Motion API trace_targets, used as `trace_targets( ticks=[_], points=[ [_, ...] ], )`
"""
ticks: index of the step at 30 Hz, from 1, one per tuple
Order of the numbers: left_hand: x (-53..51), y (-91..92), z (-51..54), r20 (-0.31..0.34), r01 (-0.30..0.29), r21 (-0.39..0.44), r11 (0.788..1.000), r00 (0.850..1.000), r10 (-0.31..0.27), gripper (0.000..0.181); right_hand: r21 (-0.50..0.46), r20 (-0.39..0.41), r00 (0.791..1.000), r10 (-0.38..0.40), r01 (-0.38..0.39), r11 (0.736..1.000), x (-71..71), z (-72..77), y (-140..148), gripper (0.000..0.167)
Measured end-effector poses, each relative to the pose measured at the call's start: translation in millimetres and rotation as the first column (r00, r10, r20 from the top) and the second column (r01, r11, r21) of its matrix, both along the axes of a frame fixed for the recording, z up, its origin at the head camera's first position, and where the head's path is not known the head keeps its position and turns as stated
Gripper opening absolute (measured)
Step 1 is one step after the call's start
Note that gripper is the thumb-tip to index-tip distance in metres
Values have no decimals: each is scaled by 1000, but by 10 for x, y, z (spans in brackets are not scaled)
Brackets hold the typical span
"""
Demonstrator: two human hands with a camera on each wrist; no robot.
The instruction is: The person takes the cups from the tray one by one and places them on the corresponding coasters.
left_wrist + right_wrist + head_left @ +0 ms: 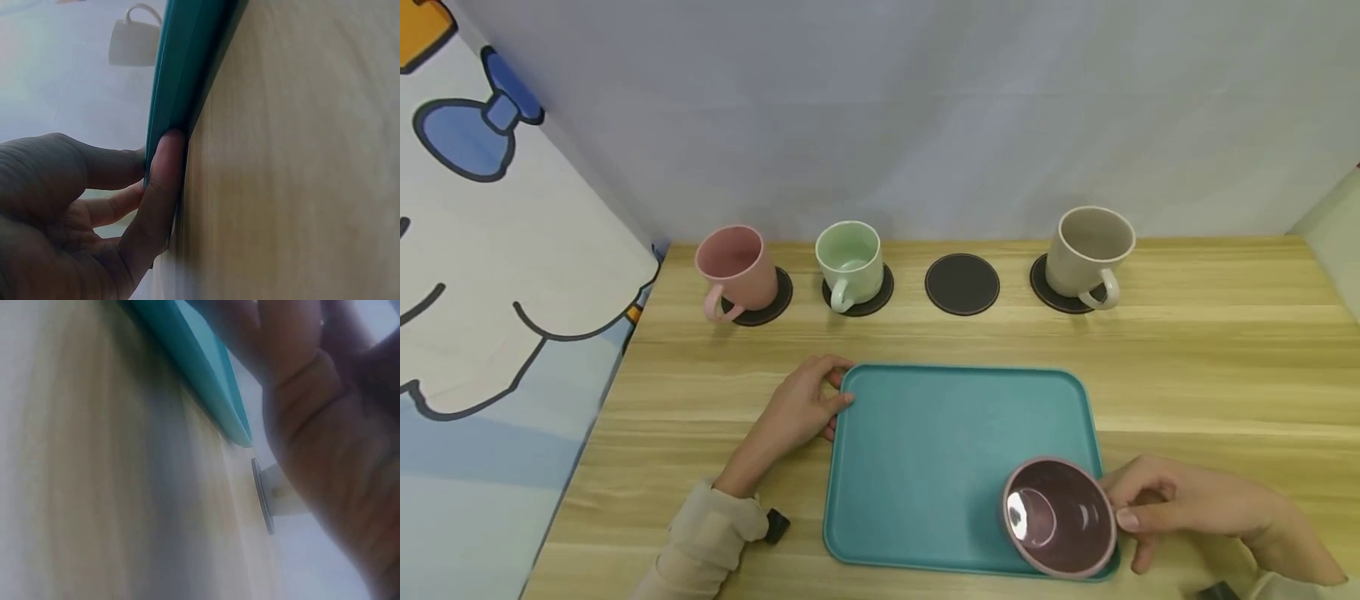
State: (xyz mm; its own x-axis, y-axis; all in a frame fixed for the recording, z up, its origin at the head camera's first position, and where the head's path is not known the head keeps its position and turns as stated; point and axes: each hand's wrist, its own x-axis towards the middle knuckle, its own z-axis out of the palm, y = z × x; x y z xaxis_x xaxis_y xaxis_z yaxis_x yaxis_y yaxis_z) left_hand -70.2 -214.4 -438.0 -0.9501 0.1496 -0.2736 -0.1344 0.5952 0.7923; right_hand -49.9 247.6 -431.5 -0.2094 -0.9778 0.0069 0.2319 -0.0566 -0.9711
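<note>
A teal tray (pixel 955 450) lies on the wooden table. My left hand (pixel 808 400) pinches its left rim near the far corner; in the left wrist view the thumb and a finger sit on either side of the tray edge (pixel 181 69). Over the tray's near right corner is a glossy purple mug (pixel 1060 521), tilted slightly. At its right side my right hand (pixel 1195 504) holds it between thumb and fingers. No handle can be made out there. The right wrist view shows the right hand (pixel 331 419) blurred beside the tray edge (pixel 206 381), with the mug out of sight.
Along the back stand a pink mug (pixel 741 271), a pale green mug (pixel 853 262) and a beige mug (pixel 1086 254), each on a dark round coaster. A bare coaster (pixel 962 284) lies between the green and beige mugs. A pale wall (pixel 925 125) rises behind.
</note>
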Motion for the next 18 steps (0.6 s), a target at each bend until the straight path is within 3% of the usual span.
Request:
trace_targets(
  ticks=[12, 18],
  points=[
    [0, -6, -10, -13, 4, 8, 1000, 1000, -4, 42, 23, -7, 991, -135, 136, 991, 0, 1, -68, 44],
    [7, -9, -10, -11, 4, 3, 1000, 1000, -3, 42, 133, -24, 965, -259, 260, 956, 45, 49, -162, 39]
  ],
)
